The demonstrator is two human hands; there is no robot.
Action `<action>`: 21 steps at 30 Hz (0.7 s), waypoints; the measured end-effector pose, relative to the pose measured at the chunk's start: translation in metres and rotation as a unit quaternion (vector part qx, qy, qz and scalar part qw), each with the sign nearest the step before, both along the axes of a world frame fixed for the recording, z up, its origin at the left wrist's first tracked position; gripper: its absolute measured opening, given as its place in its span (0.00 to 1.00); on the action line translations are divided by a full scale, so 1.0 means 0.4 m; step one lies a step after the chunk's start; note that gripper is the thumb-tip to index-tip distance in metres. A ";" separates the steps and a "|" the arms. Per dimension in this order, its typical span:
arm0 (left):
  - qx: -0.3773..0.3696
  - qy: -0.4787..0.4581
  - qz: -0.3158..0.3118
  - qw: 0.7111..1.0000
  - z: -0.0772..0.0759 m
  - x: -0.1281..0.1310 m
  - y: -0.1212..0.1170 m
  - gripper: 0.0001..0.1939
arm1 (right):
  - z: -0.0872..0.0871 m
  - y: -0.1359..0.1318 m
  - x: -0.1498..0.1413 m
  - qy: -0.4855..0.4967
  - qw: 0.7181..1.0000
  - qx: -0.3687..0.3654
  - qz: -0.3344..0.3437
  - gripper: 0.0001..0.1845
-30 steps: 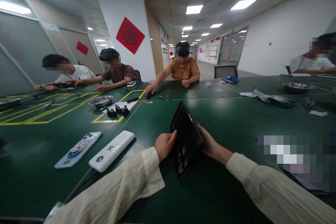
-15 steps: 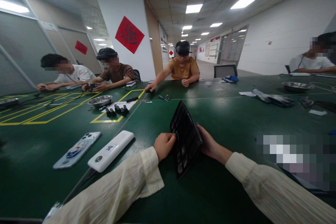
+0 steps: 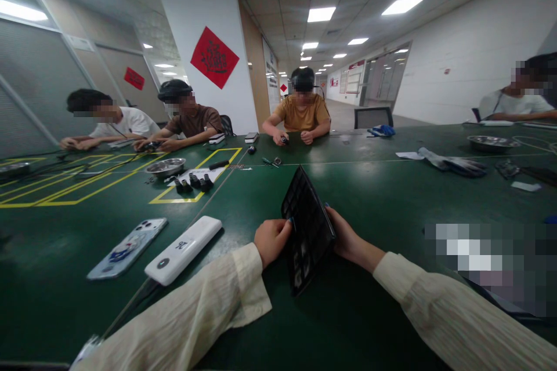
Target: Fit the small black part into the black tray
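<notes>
A: What lies leftmost near us?

B: A phone (image 3: pixel 126 249), back up on the green tabletop (image 3: pixel 369 197), with a white power bank (image 3: pixel 183 250) just beside it. Beyond them a metal bowl (image 3: pixel 167 173) stands near some black pieces (image 3: pixel 195 180).

A: And the left hand (image 3: pixel 270 243)?

B: Fingers curled in, thumb on the face of the black panel (image 3: pixel 308 235). Whether the fingers grip it, I can't tell.

A: Where is the panel, and which way does it point?

B: Between the 2 hands, tilted steeply above the tabletop. Its gridded face looks left; its long axis slopes from the raised far end down toward the wearer, slanting right.

A: The right hand (image 3: pixel 348 237)?

B: Closed on the panel's right edge, fingers mostly hidden behind.

A: Farther right?

B: Gloves (image 3: pixel 452 163), well apart, near a 2nd bowl (image 3: pixel 496 148).
</notes>
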State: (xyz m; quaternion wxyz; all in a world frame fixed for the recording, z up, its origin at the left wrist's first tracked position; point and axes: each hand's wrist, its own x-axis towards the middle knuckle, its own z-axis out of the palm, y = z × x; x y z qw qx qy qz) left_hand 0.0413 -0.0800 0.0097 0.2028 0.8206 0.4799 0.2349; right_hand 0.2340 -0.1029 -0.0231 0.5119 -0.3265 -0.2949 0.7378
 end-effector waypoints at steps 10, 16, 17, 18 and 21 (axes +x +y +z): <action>-0.033 -0.025 0.008 0.999 -0.010 0.003 0.004 0.28 | 0.013 -0.010 0.000 0.006 1.000 -0.011 0.004 0.19; 0.001 -0.003 -0.014 1.000 -0.009 -0.001 0.005 0.26 | 0.017 -0.013 -0.001 -0.004 1.000 -0.015 -0.002 0.18; 0.006 -0.001 -0.019 1.000 -0.008 -0.002 0.006 0.25 | 0.017 -0.014 -0.001 -0.006 1.000 -0.014 -0.003 0.18; 0.010 0.002 -0.023 1.000 -0.007 -0.003 0.006 0.25 | 0.017 -0.015 -0.001 -0.007 1.000 -0.013 -0.003 0.18; 0.005 0.013 -0.026 1.000 -0.004 -0.004 0.005 0.26 | 0.018 -0.015 -0.002 -0.007 1.000 -0.008 -0.003 0.19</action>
